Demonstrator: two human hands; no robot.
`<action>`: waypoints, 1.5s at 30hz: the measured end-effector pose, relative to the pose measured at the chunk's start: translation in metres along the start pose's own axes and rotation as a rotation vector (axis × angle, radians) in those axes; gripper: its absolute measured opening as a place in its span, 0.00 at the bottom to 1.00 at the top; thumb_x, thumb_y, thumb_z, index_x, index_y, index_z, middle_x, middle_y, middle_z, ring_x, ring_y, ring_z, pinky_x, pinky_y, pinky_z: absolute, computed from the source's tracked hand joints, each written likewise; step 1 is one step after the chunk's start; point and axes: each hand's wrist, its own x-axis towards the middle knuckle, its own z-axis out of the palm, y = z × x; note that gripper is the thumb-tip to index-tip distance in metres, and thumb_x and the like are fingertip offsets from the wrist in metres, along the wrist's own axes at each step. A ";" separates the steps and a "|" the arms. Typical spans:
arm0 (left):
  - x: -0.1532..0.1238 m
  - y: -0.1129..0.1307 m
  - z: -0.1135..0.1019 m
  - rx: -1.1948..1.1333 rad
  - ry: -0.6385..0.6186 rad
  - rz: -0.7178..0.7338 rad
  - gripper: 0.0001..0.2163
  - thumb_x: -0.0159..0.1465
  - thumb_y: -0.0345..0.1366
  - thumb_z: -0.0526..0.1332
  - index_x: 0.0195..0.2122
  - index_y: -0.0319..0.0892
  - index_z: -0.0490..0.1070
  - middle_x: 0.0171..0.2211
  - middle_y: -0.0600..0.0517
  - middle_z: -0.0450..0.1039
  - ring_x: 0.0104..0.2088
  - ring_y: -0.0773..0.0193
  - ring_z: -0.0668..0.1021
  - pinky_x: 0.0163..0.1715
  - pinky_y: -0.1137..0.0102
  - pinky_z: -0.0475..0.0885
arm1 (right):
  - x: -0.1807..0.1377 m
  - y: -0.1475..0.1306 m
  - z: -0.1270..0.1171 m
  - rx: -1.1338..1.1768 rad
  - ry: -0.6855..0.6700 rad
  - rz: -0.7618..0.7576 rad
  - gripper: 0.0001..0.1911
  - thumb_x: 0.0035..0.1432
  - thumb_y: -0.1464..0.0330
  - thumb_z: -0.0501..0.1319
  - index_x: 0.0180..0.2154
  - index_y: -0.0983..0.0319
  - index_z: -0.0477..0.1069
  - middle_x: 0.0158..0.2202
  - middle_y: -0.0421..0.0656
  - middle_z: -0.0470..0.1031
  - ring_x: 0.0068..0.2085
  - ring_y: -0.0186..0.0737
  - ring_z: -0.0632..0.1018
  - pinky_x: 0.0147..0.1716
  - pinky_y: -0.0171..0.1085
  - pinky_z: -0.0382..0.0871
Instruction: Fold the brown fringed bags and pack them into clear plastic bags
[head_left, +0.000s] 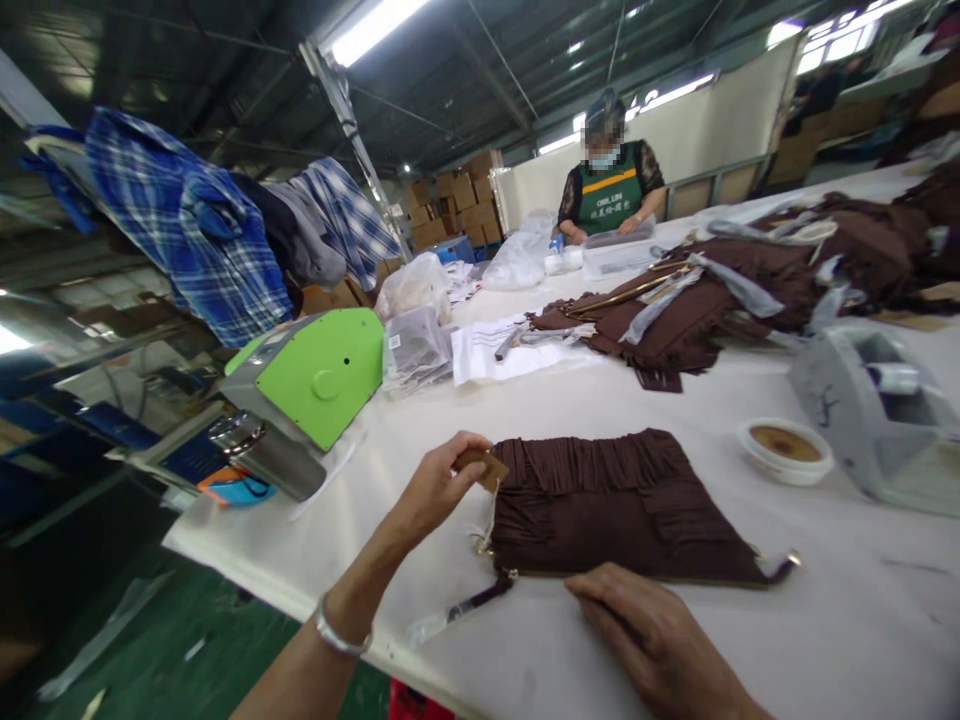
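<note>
A brown, pleated, fringed fabric bag [622,505] is laid flat on the white table [600,400], directly in front of the person. Its long axis runs left to right across the view; the wider bottom edge faces the person and ends at the right in a small metal fitting [789,560]. The fabric is judged soft, light and limp, so folds are expected to shift under pressure; it is best held at a corner or along the stiffer bottom edge.

A small tan cardboard tag [486,467] at the bag's upper left corner is pinched between thumb and fingers of the left hand [435,490]; a pale cord hangs below it. The right hand [652,635] is laid open, palm down, on the table at the bag's near edge, grasping nothing.

Farther out are a green and grey machine [315,375], a round white dish [785,450], a heap of brown bags [712,290] and a person in a green apron [611,190].
</note>
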 end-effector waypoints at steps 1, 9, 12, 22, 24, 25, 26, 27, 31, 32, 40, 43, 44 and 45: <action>0.012 -0.006 0.005 0.012 0.001 0.008 0.13 0.63 0.33 0.57 0.49 0.44 0.68 0.33 0.55 0.72 0.33 0.65 0.74 0.35 0.71 0.68 | 0.000 0.000 0.000 0.007 0.001 0.010 0.10 0.66 0.72 0.54 0.46 0.57 0.69 0.36 0.40 0.78 0.37 0.34 0.79 0.36 0.30 0.74; 0.064 -0.052 0.050 0.161 0.025 0.042 0.21 0.55 0.27 0.62 0.51 0.42 0.68 0.42 0.51 0.71 0.35 0.63 0.74 0.40 0.66 0.71 | 0.001 0.001 0.001 0.044 0.035 0.022 0.11 0.65 0.72 0.54 0.47 0.56 0.69 0.34 0.39 0.78 0.35 0.33 0.79 0.34 0.28 0.72; 0.052 -0.045 0.054 0.216 0.081 0.102 0.17 0.59 0.28 0.60 0.50 0.43 0.68 0.48 0.48 0.68 0.46 0.58 0.72 0.50 0.61 0.68 | 0.004 -0.001 -0.001 0.029 0.042 0.006 0.11 0.65 0.73 0.53 0.46 0.58 0.70 0.34 0.40 0.78 0.34 0.34 0.79 0.34 0.29 0.72; -0.011 -0.002 0.040 0.597 -0.277 0.362 0.13 0.63 0.26 0.60 0.47 0.46 0.71 0.45 0.50 0.72 0.44 0.57 0.72 0.47 0.62 0.66 | 0.005 -0.004 0.000 -0.043 0.005 -0.033 0.11 0.65 0.74 0.51 0.45 0.60 0.69 0.32 0.42 0.77 0.32 0.37 0.78 0.32 0.33 0.72; -0.008 0.000 0.043 0.683 -0.336 0.360 0.11 0.63 0.26 0.59 0.45 0.45 0.71 0.43 0.50 0.72 0.43 0.57 0.72 0.45 0.62 0.67 | 0.005 -0.003 0.000 -0.042 0.007 -0.031 0.11 0.65 0.74 0.51 0.45 0.60 0.68 0.33 0.41 0.77 0.33 0.37 0.78 0.32 0.33 0.71; -0.005 0.000 0.044 0.713 -0.359 0.356 0.09 0.64 0.27 0.58 0.43 0.44 0.71 0.42 0.50 0.72 0.42 0.57 0.72 0.43 0.63 0.67 | 0.005 -0.003 -0.001 -0.038 0.011 -0.033 0.11 0.65 0.74 0.51 0.45 0.59 0.68 0.33 0.41 0.77 0.33 0.37 0.78 0.32 0.33 0.71; -0.002 0.001 0.046 0.732 -0.377 0.353 0.07 0.64 0.28 0.58 0.41 0.44 0.71 0.40 0.50 0.72 0.42 0.57 0.73 0.43 0.63 0.67 | 0.006 -0.003 -0.001 -0.034 0.013 -0.037 0.11 0.65 0.74 0.51 0.45 0.60 0.68 0.33 0.41 0.77 0.32 0.37 0.78 0.32 0.33 0.71; 0.001 0.001 0.047 0.736 -0.386 0.344 0.05 0.65 0.28 0.58 0.39 0.43 0.71 0.39 0.50 0.72 0.41 0.57 0.73 0.42 0.63 0.68 | 0.006 -0.003 -0.001 -0.030 0.016 -0.039 0.11 0.65 0.74 0.51 0.46 0.60 0.68 0.33 0.41 0.77 0.32 0.37 0.78 0.32 0.33 0.71; 0.009 0.002 0.053 0.590 -0.334 0.239 0.07 0.64 0.26 0.56 0.37 0.44 0.70 0.37 0.52 0.71 0.40 0.61 0.73 0.42 0.67 0.69 | 0.006 -0.005 -0.002 -0.018 0.010 -0.022 0.11 0.66 0.74 0.51 0.46 0.59 0.68 0.33 0.41 0.77 0.33 0.37 0.77 0.32 0.33 0.71; 0.011 0.002 0.055 0.519 -0.314 0.210 0.08 0.64 0.26 0.56 0.38 0.44 0.70 0.37 0.53 0.71 0.40 0.62 0.73 0.42 0.68 0.69 | 0.006 -0.005 -0.002 -0.015 0.008 -0.018 0.11 0.66 0.74 0.51 0.45 0.59 0.68 0.33 0.41 0.77 0.33 0.37 0.77 0.32 0.33 0.71; 0.004 0.018 0.053 -0.191 -0.060 0.052 0.12 0.65 0.30 0.56 0.49 0.43 0.68 0.43 0.48 0.72 0.42 0.63 0.77 0.42 0.68 0.73 | 0.005 -0.005 0.000 -0.022 0.022 -0.024 0.11 0.66 0.73 0.51 0.45 0.60 0.69 0.33 0.41 0.77 0.33 0.37 0.78 0.33 0.34 0.71; -0.011 0.016 0.040 -0.014 0.030 0.080 0.09 0.67 0.30 0.52 0.39 0.44 0.71 0.36 0.50 0.72 0.38 0.63 0.75 0.41 0.67 0.71 | 0.007 -0.006 -0.002 -0.040 0.035 -0.028 0.12 0.66 0.73 0.50 0.44 0.60 0.71 0.31 0.42 0.77 0.32 0.37 0.78 0.32 0.33 0.71; -0.017 0.013 0.038 0.063 0.034 0.107 0.10 0.67 0.29 0.51 0.38 0.44 0.71 0.35 0.50 0.72 0.39 0.62 0.75 0.41 0.66 0.71 | 0.007 -0.007 -0.002 -0.046 0.037 -0.030 0.12 0.66 0.72 0.50 0.43 0.60 0.71 0.31 0.42 0.77 0.31 0.37 0.77 0.32 0.34 0.72; -0.021 0.010 0.038 0.144 0.019 0.133 0.12 0.65 0.26 0.50 0.38 0.44 0.71 0.36 0.50 0.72 0.40 0.61 0.74 0.42 0.65 0.70 | 0.007 -0.007 -0.002 -0.051 0.034 -0.032 0.12 0.66 0.72 0.50 0.43 0.60 0.72 0.31 0.42 0.77 0.31 0.37 0.78 0.32 0.34 0.72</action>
